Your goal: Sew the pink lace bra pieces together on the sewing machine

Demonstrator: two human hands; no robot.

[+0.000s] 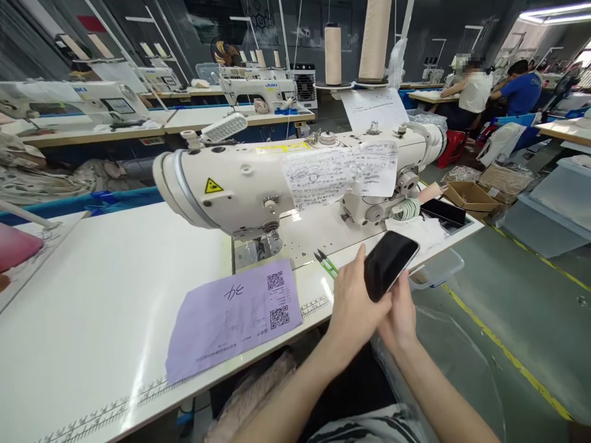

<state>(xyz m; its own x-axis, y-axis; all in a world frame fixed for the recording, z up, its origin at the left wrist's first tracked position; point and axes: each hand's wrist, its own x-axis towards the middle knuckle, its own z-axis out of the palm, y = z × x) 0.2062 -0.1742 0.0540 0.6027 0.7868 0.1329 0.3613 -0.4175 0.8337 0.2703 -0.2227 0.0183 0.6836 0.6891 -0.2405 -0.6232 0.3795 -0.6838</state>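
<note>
A smartphone (390, 261) with a dark screen is tilted over the table's front edge, between my two hands. My left hand (355, 298) is closed around its left side and lower end. My right hand (402, 312) grips it from below, with fingertips at the right edge; part of this hand is hidden. Green thread snips (329, 266) lie just beyond my left hand, their handles partly covered by it. Further left, a purple paper sheet (231, 317) with QR codes and a handwritten number rests flat on the white table (92, 295).
A large sewing machine (240, 178) with handwritten papers stands across the table. Thread cones (332, 55) rise behind it. At right are a coil of pale cord (405, 210), a black tray (444, 212), cardboard boxes (471, 195) and plastic bins (545, 221). Two people sit further back.
</note>
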